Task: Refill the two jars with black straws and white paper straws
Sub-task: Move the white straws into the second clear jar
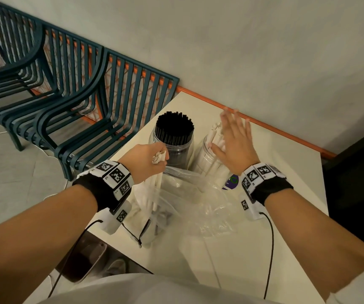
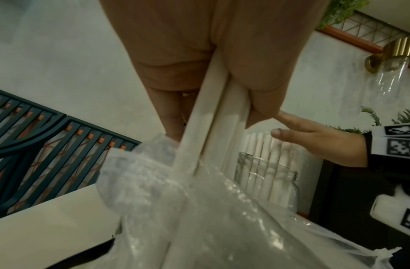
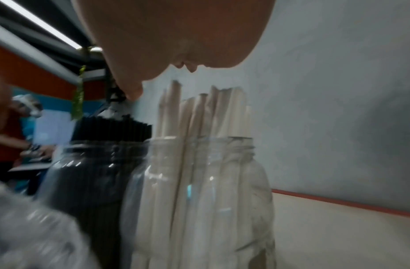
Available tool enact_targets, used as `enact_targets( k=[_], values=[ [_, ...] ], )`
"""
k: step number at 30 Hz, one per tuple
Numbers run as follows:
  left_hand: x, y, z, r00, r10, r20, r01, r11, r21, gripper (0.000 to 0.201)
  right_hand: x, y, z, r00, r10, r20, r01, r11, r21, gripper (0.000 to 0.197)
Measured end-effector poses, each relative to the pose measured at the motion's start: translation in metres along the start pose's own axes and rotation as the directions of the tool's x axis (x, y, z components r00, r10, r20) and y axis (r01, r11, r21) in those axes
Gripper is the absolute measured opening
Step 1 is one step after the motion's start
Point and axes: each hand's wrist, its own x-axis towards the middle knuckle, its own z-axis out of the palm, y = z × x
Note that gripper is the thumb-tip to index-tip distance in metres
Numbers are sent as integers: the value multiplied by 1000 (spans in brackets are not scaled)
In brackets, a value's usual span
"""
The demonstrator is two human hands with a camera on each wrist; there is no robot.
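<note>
Left hand (image 1: 147, 157), fingers curled round a small bundle of white paper straws (image 1: 157, 183), gripping near their top ends, the lower lengths reaching down into the clear plastic bag (image 1: 190, 194). In the left wrist view, same bundle (image 2: 213, 116) clamped between fingers and palm, crinkled bag (image 2: 176, 209) gathered round it below.

Right hand (image 1: 235, 142), fingers straight and spread, holding nothing, blurred, raised over the mouth of the right jar (image 1: 205, 159). Whether the fingers touch the straw tips there: cannot tell. In the left wrist view, that hand (image 2: 314, 140) flat just above the upright white straws (image 2: 266, 151) in the glass jar (image 2: 275, 187). In the right wrist view, palm (image 3: 176, 36) overhead, white straws (image 3: 213, 116) standing tall past the jar's rim (image 3: 199, 143).

Left jar (image 1: 172, 148) packed full of black straws (image 1: 174, 127), upright, just beside the right jar, both on the white worktop (image 1: 286, 161) near its far edge. In the right wrist view, black straws (image 3: 114, 129) ending lower than the white ones, dark jar (image 3: 89, 182) touching or nearly touching the pale one.

Bag spread across the worktop nearer the body, more white straws lying inside it. Purple and green label (image 1: 231, 182) partly hidden behind the right wrist. Dark green slatted chairs (image 1: 78, 84) along the wall at the left.
</note>
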Motion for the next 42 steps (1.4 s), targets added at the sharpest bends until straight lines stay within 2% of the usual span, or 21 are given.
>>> enact_targets(
  k=[2, 4, 6, 8, 11, 13, 16, 19, 20, 21, 24, 26, 32, 34, 37, 40, 42],
  values=[
    [1, -1, 0, 1000, 16, 5, -16, 1000, 26, 11, 2, 12, -6, 993, 113, 21, -114, 988, 102, 92],
    [0, 0, 1, 999, 10, -53, -10, 1000, 7, 10, 5, 22, -6, 976, 170, 138, -193, 964, 181, 101],
    [-1, 1, 2, 996, 13, -92, -14, 1000, -1, 14, 11, 27, -3, 967, 149, 207, -184, 970, 161, 105],
    [-2, 2, 2, 996, 19, -87, -20, 1000, -6, 15, 22, 27, -2, 972, 101, 210, -132, 982, 137, 105],
    [-1, 2, 0, 996, 14, -87, -14, 1000, -2, 14, 39, 25, 2, 962, 66, 266, -109, 982, 153, 91],
    [0, 1, 0, 997, 10, -74, -10, 1000, -4, 14, 42, 23, 7, 969, 68, 237, -106, 983, 153, 69],
    [3, -1, -1, 1000, 8, 8, -7, 1000, -23, 10, 39, 22, 13, 996, 56, 69, -71, 969, 236, 42],
    [4, -2, 0, 1000, -1, 12, 1, 1000, -26, 9, 41, 28, 12, 986, 56, -158, -2, 947, 322, 33],
    [4, -1, 0, 1000, -8, 0, 8, 999, -36, 9, 42, 30, 11, 979, 72, -191, -6, 946, 324, 33],
    [4, 0, 0, 1000, -7, -9, 7, 999, -49, 10, 43, 32, 11, 980, 94, -178, -33, 947, 319, 32],
    [4, 2, -1, 1000, 0, -16, -1, 999, -54, 10, 46, 36, 15, 984, 172, 54, -180, 958, 225, 39],
    [5, 2, -1, 1000, -2, -14, 2, 998, -65, 10, 48, 38, 18, 973, 188, 132, -216, 946, 240, 41],
    [4, -1, -3, 1000, -10, -10, 9, 997, -71, 10, 48, 38, 14, 981, 186, 51, -188, 861, 473, 28],
    [4, -3, -3, 1000, -9, -9, 8, 997, -75, 10, 47, 38, 15, 985, 158, 67, -171, 867, 468, 30],
    [6, -3, -2, 1000, -3, -9, 3, 998, -68, 10, 48, 39, 15, 982, 100, 159, -151, 923, 354, 43],
    [7, -1, -2, 1000, -9, -11, 8, 997, -80, 10, 50, 36, 5, 959, 110, 260, -183, 944, 273, 61],
    [6, -1, -2, 1000, -12, -10, 11, 996, -84, 10, 48, 29, -5, 960, 133, 248, -183, 964, 191, 76]
  ],
)
